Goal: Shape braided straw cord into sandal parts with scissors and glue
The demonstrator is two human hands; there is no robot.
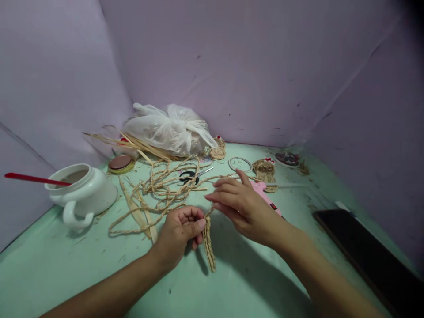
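Note:
My left hand (181, 236) is closed, thumb against fingers, on a folded strip of braided straw cord (208, 249) that hangs below the fingertips. Just to its right, my right hand (243, 205) is held over the table with fingers stretched out and apart. A short end of the cord comes up between the two hands, close to the right fingertips. Behind them lies a loose tangle of braided straw cord (159, 190). Black-handled scissors (190, 177) rest among its loops. A pink glue gun (260, 190) is partly hidden behind my right hand.
At left stands a white pot (96, 194) with a red stick (33, 178) in it, beside a round lid (121, 163). A tied plastic bag (172, 128) sits at the back. A ring (240, 164), a woven straw piece (264, 170) and a phone-like dark slab (361, 256) lie rightward.

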